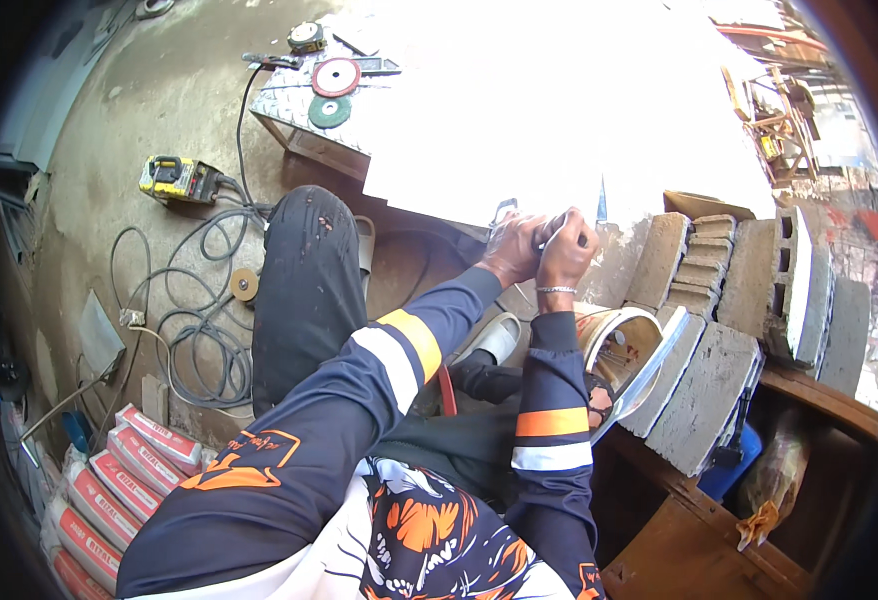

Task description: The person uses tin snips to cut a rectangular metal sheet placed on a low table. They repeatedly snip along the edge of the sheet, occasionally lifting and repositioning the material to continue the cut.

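Your hands meet at the near edge of the white sheet (559, 110) on the worktop — left hand (511, 248) clenched on the rim, right hand (565, 250) closed around a small tool I can't make out. Brace that left grip firmly and keep both wrists low. Beyond your left hand lie grinding discs (335, 88) and a tape measure (306, 37) — well apart, out of your way.

the table and the floor

a metal table (304, 125) holds a red disc (336, 76), a green disc (330, 111) and a tape measure (306, 37). the grey floor (169, 90) has a yellow tool (177, 179), looped cables (199, 330) and red and white boxes (109, 500).
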